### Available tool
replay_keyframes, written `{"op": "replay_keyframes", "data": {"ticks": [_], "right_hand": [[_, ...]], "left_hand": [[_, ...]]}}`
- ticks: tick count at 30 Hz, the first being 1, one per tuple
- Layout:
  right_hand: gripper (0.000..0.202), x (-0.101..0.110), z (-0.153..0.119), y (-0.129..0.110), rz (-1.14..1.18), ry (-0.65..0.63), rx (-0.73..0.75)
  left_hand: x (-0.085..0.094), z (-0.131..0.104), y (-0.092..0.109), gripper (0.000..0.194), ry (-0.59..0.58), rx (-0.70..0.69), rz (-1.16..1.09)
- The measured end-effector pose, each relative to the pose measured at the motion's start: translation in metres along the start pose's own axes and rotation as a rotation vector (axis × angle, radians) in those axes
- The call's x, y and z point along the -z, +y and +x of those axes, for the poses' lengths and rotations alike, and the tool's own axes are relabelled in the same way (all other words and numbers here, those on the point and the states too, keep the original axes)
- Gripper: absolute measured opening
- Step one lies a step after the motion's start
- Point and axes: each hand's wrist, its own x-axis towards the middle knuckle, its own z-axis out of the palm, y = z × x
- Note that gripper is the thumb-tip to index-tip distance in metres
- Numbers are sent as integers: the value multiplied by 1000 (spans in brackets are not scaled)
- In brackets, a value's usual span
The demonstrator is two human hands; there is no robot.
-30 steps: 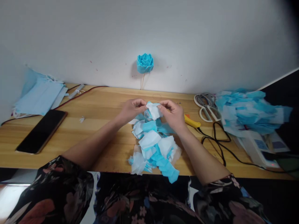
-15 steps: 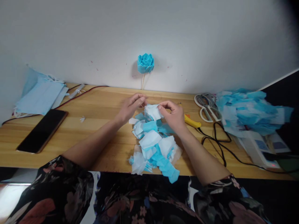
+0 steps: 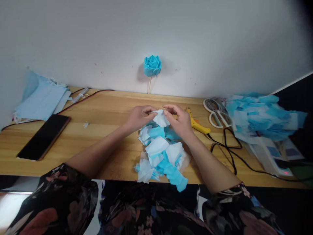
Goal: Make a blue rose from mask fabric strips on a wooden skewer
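Between my two hands is a small white piece of thin fabric (image 3: 161, 120), held above the far end of a loose pile. My left hand (image 3: 141, 118) pinches its upper left edge between thumb and fingers. My right hand (image 3: 179, 121) pinches its right edge. Below them, the pile of blue and white fabric pieces (image 3: 157, 147) spreads toward the table's front edge, and one blue strip (image 3: 179, 182) hangs over it. A blue fabric flower (image 3: 152, 66) on a thin stick leans upright against the wall.
Right of my hands lie a yellow-handled glue gun (image 3: 200, 126) with a black cord, scissors (image 3: 220, 119), a larger heap of blue and white pieces (image 3: 264, 117) and a white box (image 3: 271, 156). At left are a phone (image 3: 44, 137) and stacked face masks (image 3: 42, 101).
My left hand has moved right and slightly down and now grips the white piece's edge. The piece's upper edge looks gathered or folded. My right hand still holds it.
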Motion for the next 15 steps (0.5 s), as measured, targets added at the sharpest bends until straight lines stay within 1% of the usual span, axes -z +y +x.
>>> {"op": "replay_keyframes", "data": {"ticks": [4, 8, 12, 15], "right_hand": [[16, -1, -1, 0, -14, -13, 7], [17, -3, -1, -2, 32, 56, -33], [19, -8, -3, 1, 135, 112, -133], [25, -11, -3, 5, 208, 113, -222]], "left_hand": [[-1, -1, 1, 21, -21, -32, -18], [-1, 0, -1, 22, -39, -38, -69], [0, 1, -3, 20, -28, -68, -100], [0, 0, -1, 19, -23, -61, -122]]}}
